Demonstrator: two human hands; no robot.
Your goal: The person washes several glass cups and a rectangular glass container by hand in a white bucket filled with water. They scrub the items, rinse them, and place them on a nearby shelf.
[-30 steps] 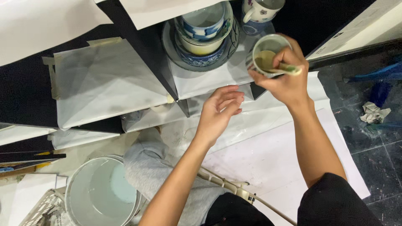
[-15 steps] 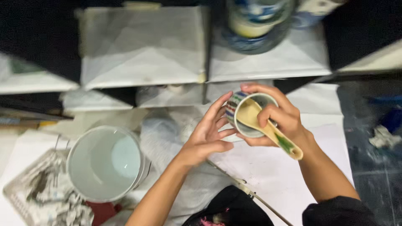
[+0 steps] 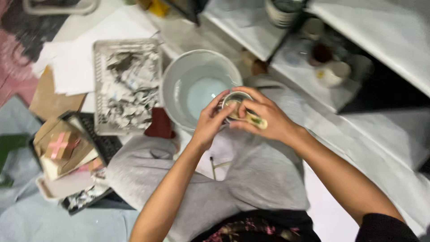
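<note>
Both hands grip a small cup (image 3: 236, 104) over the near rim of a white bucket (image 3: 179, 80) on the floor. Left hand (image 3: 209, 122) wraps its side; right hand (image 3: 264, 118) closes over cup and spoon (image 3: 253, 118). A tray of scraps (image 3: 127, 85) lies beside the bucket.

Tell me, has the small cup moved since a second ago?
Yes. The cup, held by both hands, came down from the shelves and now sits at the white bucket's rim.
</note>
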